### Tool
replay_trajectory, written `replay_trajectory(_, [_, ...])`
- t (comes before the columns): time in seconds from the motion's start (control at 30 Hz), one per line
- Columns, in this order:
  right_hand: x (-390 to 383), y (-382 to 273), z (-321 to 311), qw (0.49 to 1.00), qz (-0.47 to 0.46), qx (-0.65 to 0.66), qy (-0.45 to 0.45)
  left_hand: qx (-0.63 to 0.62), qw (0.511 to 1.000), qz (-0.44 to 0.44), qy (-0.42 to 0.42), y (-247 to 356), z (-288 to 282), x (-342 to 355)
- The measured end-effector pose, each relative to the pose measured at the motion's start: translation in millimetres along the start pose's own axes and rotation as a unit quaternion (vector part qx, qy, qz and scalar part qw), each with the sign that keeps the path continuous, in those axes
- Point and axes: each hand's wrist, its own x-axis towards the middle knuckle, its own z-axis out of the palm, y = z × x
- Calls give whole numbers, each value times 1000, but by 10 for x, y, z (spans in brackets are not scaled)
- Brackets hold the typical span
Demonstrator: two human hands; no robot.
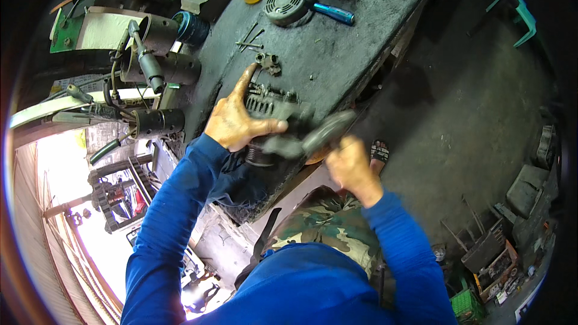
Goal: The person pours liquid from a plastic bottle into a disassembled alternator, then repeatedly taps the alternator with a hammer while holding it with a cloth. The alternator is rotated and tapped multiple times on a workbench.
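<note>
A grey slotted metal housing, which looks like an alternator (274, 107), sits near the bench's edge in front of me. Its left side is held by my left hand (236, 119), thumb and index finger spread wide around it; the other fingers are hidden. To its right, my right hand (352, 170) is closed around a tool that looks like a hammer (330, 131), badly smeared by motion. A grooved pulley (260, 155) shows at the near end of the housing. Just beyond my left index finger lies a small metal fitting (269, 63).
Several long bolts (250, 42), a round vented cover (288, 6) and a blue-handled screwdriver (334, 13) lie farther back on the dark bench (367, 36). Metal tubes holding tools (162, 67) line the left side. A teal stool (522, 18) stands on the floor at right.
</note>
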Motion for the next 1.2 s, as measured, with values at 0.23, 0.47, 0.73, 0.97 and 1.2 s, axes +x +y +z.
replay_trajectory(0.23, [47, 2, -55, 917, 145, 289, 233, -46, 999, -9, -2, -19, 33, -5])
replay_trajectory(0.47, [-33, -169, 46, 998, 8, 60, -9, -15, 1000, 9, -15, -52, -29, 3])
replay_trajectory(0.73, [-154, 545, -407, 975, 104, 6, 198, 61, 997, -32, -22, 75, -330, -173])
replay_trajectory(0.97, [-899, 344, -695, 964, 185, -85, 170, -329, 937, -117, 25, -739, -1082, -1212])
replay_trajectory(1.2, [-996, 398, -941, 956, 227, -151, 111, -80, 956, -201, 197, -980, -46, -1529])
